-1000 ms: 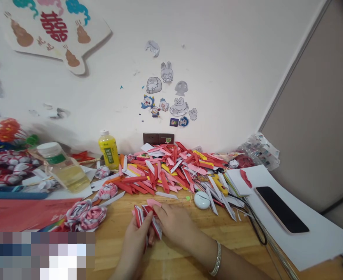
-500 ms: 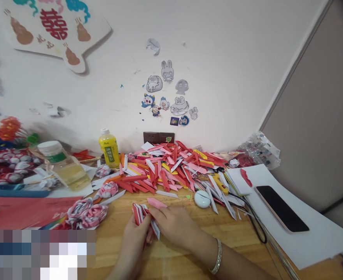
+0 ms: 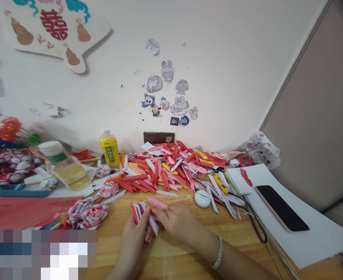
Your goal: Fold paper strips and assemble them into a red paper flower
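My left hand (image 3: pixel 135 235) is closed around a small bundle of folded paper strips (image 3: pixel 137 213), red and white, with the thumb pressed on top. My right hand (image 3: pixel 179 223) is bent over the bundle's right side, thumb and fingers pinched on a folded strip there; its fingertips are partly hidden. One white-faced strip end slants down between the two hands. Just beyond the right fingers, a pink folded strip (image 3: pixel 157 203) lies on the wooden table (image 3: pixel 171 256).
Behind my hands spreads a heap of folded strips (image 3: pixel 160 175). A white round case (image 3: pixel 202 198) and a yellow glue gun (image 3: pixel 220 184) are at its right. Further right a phone (image 3: pixel 281 208) lies on white paper. On the left stand a yellow bottle (image 3: pixel 109 149), a tilted jar (image 3: pixel 69 171) and paper flowers (image 3: pixel 92 216).
My right hand has shifted slightly to the right, its fingers more curled. The bundle in my left hand has turned a little, and the strips in it look more spread.
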A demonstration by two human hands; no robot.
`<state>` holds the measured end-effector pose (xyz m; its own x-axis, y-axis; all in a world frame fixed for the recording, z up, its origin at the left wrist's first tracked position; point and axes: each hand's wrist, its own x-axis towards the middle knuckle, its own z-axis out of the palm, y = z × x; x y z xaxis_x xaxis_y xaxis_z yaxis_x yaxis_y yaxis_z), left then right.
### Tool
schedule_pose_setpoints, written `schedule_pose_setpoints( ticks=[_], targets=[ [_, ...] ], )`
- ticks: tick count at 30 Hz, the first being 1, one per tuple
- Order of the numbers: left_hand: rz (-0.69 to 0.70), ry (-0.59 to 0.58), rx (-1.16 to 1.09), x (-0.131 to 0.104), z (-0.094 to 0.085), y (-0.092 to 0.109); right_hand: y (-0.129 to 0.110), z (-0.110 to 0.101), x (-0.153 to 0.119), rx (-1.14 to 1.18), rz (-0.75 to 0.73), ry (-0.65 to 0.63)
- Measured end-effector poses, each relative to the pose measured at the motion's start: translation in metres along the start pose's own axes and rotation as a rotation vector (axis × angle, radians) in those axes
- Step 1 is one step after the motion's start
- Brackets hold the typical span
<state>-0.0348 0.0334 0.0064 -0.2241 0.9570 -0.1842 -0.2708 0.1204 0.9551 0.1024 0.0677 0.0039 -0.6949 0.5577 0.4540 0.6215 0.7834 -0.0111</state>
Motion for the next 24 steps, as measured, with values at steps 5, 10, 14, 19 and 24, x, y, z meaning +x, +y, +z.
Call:
schedule_pose_setpoints(
  ticks=[5,10,14,19,24],
  targets=[
    [0.032,-0.001,0.041,-0.001,0.000,0.002,-0.001,-0.017,0.009,0.022,0.190,0.051],
    [0.080,-0.067,0.128,-0.006,0.005,0.005,-0.011,-0.027,0.015,0.394,0.425,0.052],
    [0.075,-0.105,0.209,-0.011,0.009,0.008,-0.015,-0.027,0.014,0.519,0.503,-0.033],
    [0.047,-0.131,0.274,-0.013,0.009,0.006,-0.014,-0.031,0.012,0.376,0.433,-0.143],
    [0.043,-0.133,0.285,-0.013,0.009,0.002,-0.014,-0.034,0.011,0.146,0.364,-0.221]
  ],
)
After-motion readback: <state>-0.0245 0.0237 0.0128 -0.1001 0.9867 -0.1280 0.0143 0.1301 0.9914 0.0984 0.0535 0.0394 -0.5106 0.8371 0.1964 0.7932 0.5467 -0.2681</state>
